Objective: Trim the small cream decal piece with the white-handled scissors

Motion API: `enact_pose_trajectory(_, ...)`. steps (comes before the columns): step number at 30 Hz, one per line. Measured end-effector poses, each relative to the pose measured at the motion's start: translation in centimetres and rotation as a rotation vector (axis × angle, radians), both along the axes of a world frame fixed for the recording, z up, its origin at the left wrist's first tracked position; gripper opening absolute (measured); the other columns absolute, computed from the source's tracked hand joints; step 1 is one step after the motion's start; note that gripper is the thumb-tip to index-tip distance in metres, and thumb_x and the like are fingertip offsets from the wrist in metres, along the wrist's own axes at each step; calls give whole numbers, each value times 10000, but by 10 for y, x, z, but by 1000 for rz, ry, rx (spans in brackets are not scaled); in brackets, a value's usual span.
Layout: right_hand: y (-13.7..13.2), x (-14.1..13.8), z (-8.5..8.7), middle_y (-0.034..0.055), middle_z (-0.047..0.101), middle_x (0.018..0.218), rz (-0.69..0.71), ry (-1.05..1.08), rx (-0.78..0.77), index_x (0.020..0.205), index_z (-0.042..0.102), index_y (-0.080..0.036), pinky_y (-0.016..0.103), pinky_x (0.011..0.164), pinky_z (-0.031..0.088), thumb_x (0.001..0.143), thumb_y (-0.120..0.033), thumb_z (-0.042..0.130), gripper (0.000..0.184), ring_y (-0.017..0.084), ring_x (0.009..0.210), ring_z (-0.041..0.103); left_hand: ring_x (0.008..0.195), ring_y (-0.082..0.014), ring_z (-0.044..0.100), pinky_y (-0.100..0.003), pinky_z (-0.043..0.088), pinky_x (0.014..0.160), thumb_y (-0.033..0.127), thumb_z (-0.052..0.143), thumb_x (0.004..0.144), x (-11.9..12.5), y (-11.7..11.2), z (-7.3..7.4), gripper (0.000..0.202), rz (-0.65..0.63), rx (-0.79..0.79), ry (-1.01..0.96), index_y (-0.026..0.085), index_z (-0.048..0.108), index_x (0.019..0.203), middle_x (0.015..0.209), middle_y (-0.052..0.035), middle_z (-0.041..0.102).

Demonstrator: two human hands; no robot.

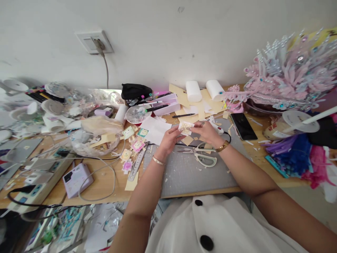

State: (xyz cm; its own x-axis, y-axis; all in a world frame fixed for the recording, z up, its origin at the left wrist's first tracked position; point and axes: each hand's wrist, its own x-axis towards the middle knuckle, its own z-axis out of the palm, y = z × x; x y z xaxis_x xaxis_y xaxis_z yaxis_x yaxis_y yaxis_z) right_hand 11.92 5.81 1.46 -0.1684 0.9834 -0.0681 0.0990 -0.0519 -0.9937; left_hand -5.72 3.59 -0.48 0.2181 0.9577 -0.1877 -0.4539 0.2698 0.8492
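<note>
Both my hands meet above the grey cutting mat (189, 172), holding a small cream paper piece (185, 127) between them. My left hand (170, 138), with a thin bracelet at the wrist, pinches its left side. My right hand (206, 133), with a gold watch, pinches its right side. White-handled scissors (201, 154) lie on the mat just under my hands. Small square paper cut-outs with faces (135, 144) lie to the left, beside a metal ruler (137, 163).
A black phone (243, 125) lies right of the mat. Pink and silver ornaments (292, 73) and a lidded drink cup (288, 128) fill the right. Foam sheets and white rolls (193, 90) sit at the back. A power strip (34, 182), cables and a lilac device (76, 179) are on the left.
</note>
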Motion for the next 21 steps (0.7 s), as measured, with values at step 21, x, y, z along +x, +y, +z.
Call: enact_pose_trajectory(21,-98,13,119,12,725,903,145,-630,863,952,732,-300,333,858,543,805,-265,585,211,184,869,670,750,-178,668,-352,549,804,412,883,486,0,3,-6,384,94,-80,103,138,746,717,731,-37,712)
